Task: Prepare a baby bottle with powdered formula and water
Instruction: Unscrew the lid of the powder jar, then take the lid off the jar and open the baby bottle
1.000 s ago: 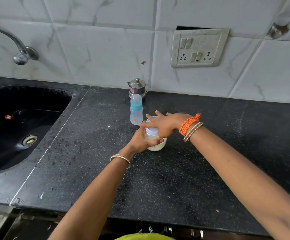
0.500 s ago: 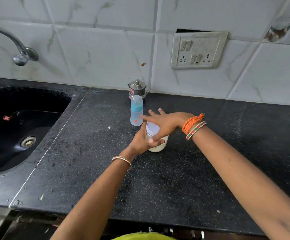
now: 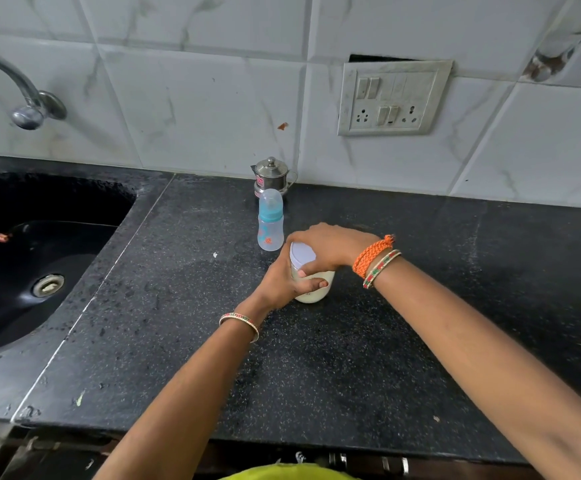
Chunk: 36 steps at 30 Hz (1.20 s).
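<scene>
no words or numbers can be read here. the baby bottle (image 3: 270,226) has small orange and blue pictures on its side, but no letters show. the little steel pot (image 3: 271,177) behind it has a red sticker, too blurry to read. the jar (image 3: 311,282) has a tiny dark mark under the fingers (image 3: 311,283), too small to tell.

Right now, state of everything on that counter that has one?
formula jar: upright on the counter, lid on, white powder inside
jar lid: on the jar, right hand gripping it from above
left hand: wrapped round the jar body
baby bottle: upright, capped, looks empty
steel pot: lid on, by the wall
tap: no water running
</scene>
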{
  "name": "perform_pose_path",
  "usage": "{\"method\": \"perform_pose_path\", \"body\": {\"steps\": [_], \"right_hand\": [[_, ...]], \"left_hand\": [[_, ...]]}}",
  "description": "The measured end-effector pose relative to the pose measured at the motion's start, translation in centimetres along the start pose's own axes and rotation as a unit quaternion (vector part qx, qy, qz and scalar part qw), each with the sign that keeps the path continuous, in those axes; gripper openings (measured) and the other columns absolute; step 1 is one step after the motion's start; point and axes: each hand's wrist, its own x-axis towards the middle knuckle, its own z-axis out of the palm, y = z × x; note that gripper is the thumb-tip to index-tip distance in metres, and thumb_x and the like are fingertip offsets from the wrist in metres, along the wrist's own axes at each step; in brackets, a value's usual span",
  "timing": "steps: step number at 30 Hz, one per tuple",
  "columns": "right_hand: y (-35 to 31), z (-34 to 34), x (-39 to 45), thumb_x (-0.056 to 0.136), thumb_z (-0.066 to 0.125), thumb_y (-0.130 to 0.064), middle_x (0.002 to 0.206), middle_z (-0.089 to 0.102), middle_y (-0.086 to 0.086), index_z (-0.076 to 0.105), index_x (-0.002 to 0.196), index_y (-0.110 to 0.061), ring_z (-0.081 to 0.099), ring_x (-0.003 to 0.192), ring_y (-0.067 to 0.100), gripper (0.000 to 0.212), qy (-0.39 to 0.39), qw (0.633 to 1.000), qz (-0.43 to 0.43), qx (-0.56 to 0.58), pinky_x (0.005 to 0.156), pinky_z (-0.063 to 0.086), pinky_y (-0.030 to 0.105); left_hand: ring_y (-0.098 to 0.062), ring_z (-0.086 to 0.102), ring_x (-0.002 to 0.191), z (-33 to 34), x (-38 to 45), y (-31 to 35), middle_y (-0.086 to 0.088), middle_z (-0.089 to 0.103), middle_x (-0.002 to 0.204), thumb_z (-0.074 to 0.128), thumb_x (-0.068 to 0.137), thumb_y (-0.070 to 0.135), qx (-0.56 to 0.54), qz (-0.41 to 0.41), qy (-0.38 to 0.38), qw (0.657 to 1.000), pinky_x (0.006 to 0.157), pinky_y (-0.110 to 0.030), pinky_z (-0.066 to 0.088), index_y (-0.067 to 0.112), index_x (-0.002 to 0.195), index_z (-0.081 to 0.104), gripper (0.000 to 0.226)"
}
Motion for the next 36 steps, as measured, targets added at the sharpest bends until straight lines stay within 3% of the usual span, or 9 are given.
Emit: {"method": "perform_pose_path", "body": {"steps": [5,11,17,22,25,28,30,33,36], "right_hand": [[0.8,-1.7,-0.7,0.073,0.078,-0.017,0.136,0.049,0.003,0.047,0.134,-0.029,0.044,0.124,0.024,0.069,0.022,0.997,-0.075,0.026,0.097,0.042,0.040],[3.2,-1.9,-2.5,0.076,0.075,-0.040,0.128,0.052,0.004,0.045,0.126,-0.022,0.053,0.111,0.023,0.061,0.191,0.962,-0.016,0.194,0.080,0.042,0.031],[6.4,1.5,-4.4,0.078,0.070,-0.045,0.128,0.050,0.011,0.037,0.130,-0.025,0.046,0.117,0.033,0.065,0.310,0.930,0.131,0.147,0.083,0.043,0.039],[5.5,6.2,-5.4,0.075,0.076,-0.036,0.108,0.047,0.006,0.042,0.106,-0.016,0.049,0.093,0.021,0.050,0.300,0.894,0.183,0.277,0.074,0.040,0.030],[3.0,9.8,-5.2,0.078,0.074,-0.035,0.104,0.041,0.003,0.040,0.094,-0.014,0.045,0.088,0.019,0.044,0.315,0.879,0.180,0.309,0.075,0.040,0.030],[1.7,12.5,-4.3,0.082,0.069,-0.036,0.105,0.037,0.001,0.043,0.091,-0.013,0.048,0.092,0.020,0.037,0.302,0.874,0.177,0.337,0.081,0.042,0.030],[1.5,13.6,-3.6,0.082,0.067,-0.041,0.110,0.042,0.005,0.051,0.094,-0.011,0.049,0.108,0.026,0.036,0.246,0.909,0.172,0.290,0.087,0.042,0.031],[1.0,13.3,-2.9,0.081,0.060,-0.057,0.132,0.045,0.017,0.054,0.119,-0.008,0.028,0.135,0.039,0.062,0.136,0.966,0.187,0.114,0.105,0.035,0.045],[0.1,9.8,-2.7,0.084,0.053,-0.058,0.124,0.051,0.014,0.057,0.116,-0.011,0.042,0.123,0.037,0.057,0.191,0.965,0.174,0.037,0.094,0.041,0.044]], "left_hand": [[-0.010,0.047,0.121,-0.4,-0.1,0.3,0.007,0.051,0.129,0.085,0.067,0.026,0.006,0.006,0.000,1.000,0.103,-0.026,0.036,0.019,0.142,0.027,0.095],[-0.011,0.054,0.112,0.8,0.7,1.3,0.007,0.056,0.118,0.085,0.066,0.031,0.017,0.005,0.066,0.998,0.089,-0.021,0.041,0.018,0.130,0.042,0.078],[-0.023,0.028,0.140,1.8,4.5,3.6,-0.011,0.028,0.150,0.078,0.075,0.017,0.004,-0.032,-0.008,0.999,0.111,-0.032,0.027,0.009,0.148,-0.004,0.110],[-0.020,0.015,0.145,1.4,4.8,2.9,-0.007,0.017,0.156,0.081,0.072,0.015,0.093,-0.017,-0.084,0.992,0.111,-0.021,0.012,0.008,0.149,-0.011,0.120],[-0.020,0.010,0.147,-0.1,2.9,1.1,-0.007,0.010,0.160,0.081,0.072,0.022,0.159,0.013,-0.016,0.987,0.115,-0.028,0.011,0.012,0.151,-0.001,0.114],[-0.022,0.025,0.142,-1.9,0.7,-0.2,-0.008,0.028,0.154,0.073,0.079,0.017,0.180,0.031,0.053,0.982,0.112,-0.028,0.021,0.014,0.148,0.020,0.087],[-0.024,0.035,0.135,-3.0,-0.4,-0.7,-0.009,0.039,0.146,0.068,0.082,0.014,0.187,0.032,0.085,0.978,0.107,-0.027,0.027,0.014,0.143,0.032,0.071],[-0.022,0.040,0.130,-4.5,-1.4,-1.2,-0.007,0.045,0.141,0.064,0.083,0.011,0.181,0.021,0.133,0.974,0.099,-0.022,0.031,0.015,0.138,0.040,0.060],[-0.021,0.042,0.129,-5.7,-1.7,-1.1,-0.007,0.048,0.139,0.063,0.083,0.008,0.169,0.013,0.169,0.971,0.103,-0.025,0.030,0.012,0.134,0.044,0.055]]}}
